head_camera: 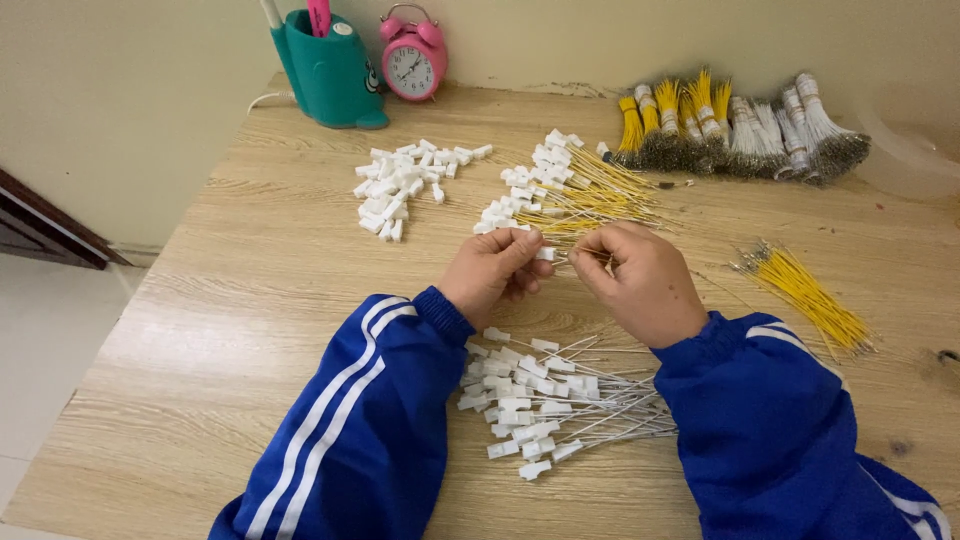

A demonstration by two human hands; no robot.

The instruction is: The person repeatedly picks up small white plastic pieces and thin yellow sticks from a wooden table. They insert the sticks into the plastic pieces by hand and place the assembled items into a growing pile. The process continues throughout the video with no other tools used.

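Pale wood-grain tabletop [250, 300] spreads before us, a teal pen holder [330, 70] and pink alarm clock [412, 60] at its far edge. Loose white plastic connectors [400, 185] lie left of centre. Our left hand [492, 275] pinches a small white connector [545, 254]; our right hand [640, 285] pinches a thin wire [572, 258] at it, its tip hidden. Finished white-wired pieces [545, 405] lie below, yellow wires [810, 298] right.

A pale wooden table [250, 300] is standing against a plain cream wall [130, 90], with soft, even light falling across both. White floor tiles [40, 340] are showing at the left, where a dark wooden piece [45, 235] is slanting beside the wall.
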